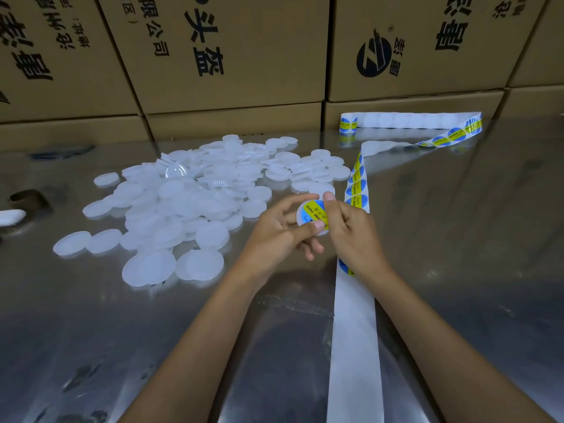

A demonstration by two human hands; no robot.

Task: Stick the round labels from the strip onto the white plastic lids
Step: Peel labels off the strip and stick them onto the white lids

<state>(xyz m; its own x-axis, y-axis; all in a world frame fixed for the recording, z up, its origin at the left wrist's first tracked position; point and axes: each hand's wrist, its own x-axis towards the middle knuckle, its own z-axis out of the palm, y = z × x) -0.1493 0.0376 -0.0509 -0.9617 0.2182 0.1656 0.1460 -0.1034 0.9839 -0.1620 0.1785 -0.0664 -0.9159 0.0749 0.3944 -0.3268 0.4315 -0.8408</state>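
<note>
My left hand (276, 232) grips a white plastic lid (302, 212) by its rim, just above the table. A round blue and yellow label (314, 211) lies on the lid's face. My right hand (351, 230) pinches the label's right side, thumb at the top edge. The label strip (355, 331) runs from the near edge under my right hand and on to the back right, where it folds and ends in a curl (348, 124). A pile of bare white lids (189, 203) spreads to the left of my hands.
Brown cardboard boxes (232, 56) with black print stand in a wall along the far side of the shiny metal table (457, 239). A dark object (27, 199) and a white one (10, 216) sit at the left edge.
</note>
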